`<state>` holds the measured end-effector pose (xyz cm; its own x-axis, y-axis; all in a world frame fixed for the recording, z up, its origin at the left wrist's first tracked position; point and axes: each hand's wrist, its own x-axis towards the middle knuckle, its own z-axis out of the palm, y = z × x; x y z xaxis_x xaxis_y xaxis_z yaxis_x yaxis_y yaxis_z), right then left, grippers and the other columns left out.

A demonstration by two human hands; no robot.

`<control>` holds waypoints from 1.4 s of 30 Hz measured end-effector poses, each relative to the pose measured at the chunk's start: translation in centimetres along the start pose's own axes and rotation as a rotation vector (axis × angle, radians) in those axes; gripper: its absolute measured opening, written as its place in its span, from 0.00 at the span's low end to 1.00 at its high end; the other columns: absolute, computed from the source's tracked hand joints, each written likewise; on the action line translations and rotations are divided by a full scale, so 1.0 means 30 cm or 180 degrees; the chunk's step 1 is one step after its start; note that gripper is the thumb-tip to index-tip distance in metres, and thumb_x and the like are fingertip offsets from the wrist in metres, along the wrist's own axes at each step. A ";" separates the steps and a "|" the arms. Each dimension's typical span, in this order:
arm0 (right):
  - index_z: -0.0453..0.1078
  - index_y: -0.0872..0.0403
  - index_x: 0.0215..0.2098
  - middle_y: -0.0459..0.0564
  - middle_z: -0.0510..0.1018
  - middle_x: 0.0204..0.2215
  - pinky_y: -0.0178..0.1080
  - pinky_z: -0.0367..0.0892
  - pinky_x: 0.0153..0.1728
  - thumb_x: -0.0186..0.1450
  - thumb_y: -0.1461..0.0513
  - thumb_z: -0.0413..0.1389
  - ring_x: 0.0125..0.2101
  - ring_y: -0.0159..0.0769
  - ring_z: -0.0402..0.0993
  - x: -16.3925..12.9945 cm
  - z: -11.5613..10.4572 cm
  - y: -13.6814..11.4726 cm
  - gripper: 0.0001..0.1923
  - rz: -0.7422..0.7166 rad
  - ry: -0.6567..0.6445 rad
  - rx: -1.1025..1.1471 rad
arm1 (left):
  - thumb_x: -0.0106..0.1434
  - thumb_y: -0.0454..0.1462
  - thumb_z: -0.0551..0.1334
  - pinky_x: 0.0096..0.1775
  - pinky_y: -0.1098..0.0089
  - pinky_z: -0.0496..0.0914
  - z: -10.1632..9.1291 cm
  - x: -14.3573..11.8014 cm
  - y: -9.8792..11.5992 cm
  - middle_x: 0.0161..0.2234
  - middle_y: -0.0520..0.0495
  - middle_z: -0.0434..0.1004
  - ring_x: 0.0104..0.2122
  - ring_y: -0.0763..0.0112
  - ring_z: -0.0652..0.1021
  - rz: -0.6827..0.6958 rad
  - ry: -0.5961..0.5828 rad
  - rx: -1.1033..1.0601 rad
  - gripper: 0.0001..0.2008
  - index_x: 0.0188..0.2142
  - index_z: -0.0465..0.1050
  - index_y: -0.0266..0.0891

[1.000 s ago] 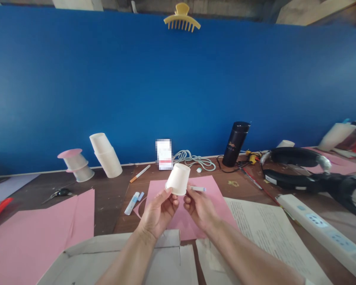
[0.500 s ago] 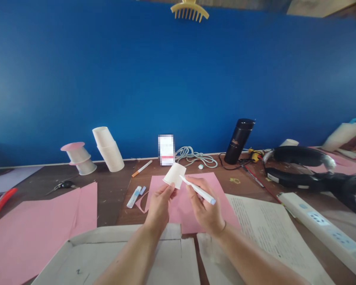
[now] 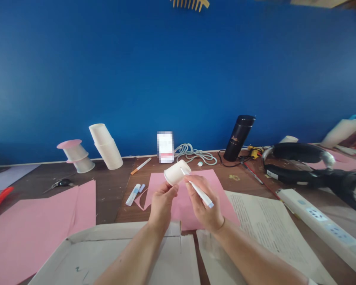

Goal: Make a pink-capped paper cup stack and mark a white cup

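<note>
A white paper cup point(image 3: 177, 172) lies tipped on its side in the fingers of my left hand point(image 3: 163, 202), its rolled rim toward the left. My right hand point(image 3: 206, 204) is closed around a white marker pen point(image 3: 201, 192) with a pale blue end. The pen's tip is at the cup's side; whether it touches the cup I cannot tell. Both hands are above a pink paper sheet point(image 3: 190, 215). Left of that sheet are a glue stick point(image 3: 133, 194) and a curved pink paper scrap point(image 3: 142, 200).
Stacked paper cups point(image 3: 106, 148) and joined cups with pink discs point(image 3: 77, 156) stand back left. A phone point(image 3: 165, 147), a coiled cable point(image 3: 192, 154) and a black flask point(image 3: 239, 138) are along the wall. A power strip point(image 3: 317, 221) lies right; a white box lid point(image 3: 112, 253) is in front.
The cup has turned in my left hand and shifted slightly right, now lying more on its side. My right hand keeps the pen at it. The view has tilted slightly down.
</note>
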<state>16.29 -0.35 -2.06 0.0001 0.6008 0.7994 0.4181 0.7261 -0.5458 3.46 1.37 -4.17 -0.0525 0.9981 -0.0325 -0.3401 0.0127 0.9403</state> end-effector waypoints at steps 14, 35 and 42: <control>0.69 0.53 0.45 0.50 0.78 0.32 0.41 0.71 0.37 0.65 0.56 0.52 0.34 0.36 0.75 0.046 -0.023 0.047 0.13 0.1364 0.0804 0.0858 | 0.53 0.44 0.65 0.31 0.70 0.64 0.037 -0.057 0.037 0.23 0.47 0.74 0.26 0.68 0.72 0.0003 -0.0837 0.0711 0.12 0.26 0.78 0.37; 0.68 0.52 0.44 0.46 0.76 0.28 0.38 0.70 0.33 0.66 0.56 0.51 0.30 0.32 0.73 0.051 -0.026 0.037 0.11 0.1363 0.0480 0.0998 | 0.58 0.47 0.61 0.39 0.66 0.69 0.065 -0.062 0.015 0.31 0.41 0.79 0.32 0.65 0.77 -0.0099 -0.0632 -0.0578 0.17 0.31 0.78 0.33; 0.68 0.51 0.45 0.52 0.76 0.39 0.40 0.71 0.39 0.65 0.60 0.53 0.38 0.37 0.74 0.025 -0.026 -0.013 0.10 0.0657 0.0098 0.0222 | 0.57 0.40 0.63 0.45 0.66 0.67 0.063 -0.027 0.011 0.40 0.41 0.79 0.42 0.64 0.77 -0.0218 -0.0290 -0.1383 0.15 0.41 0.75 0.34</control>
<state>16.85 -0.44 -1.05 0.1074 0.7295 0.6755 0.3425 0.6107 -0.7139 5.17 0.68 -3.18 0.0602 0.9973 -0.0414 -0.7037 0.0718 0.7068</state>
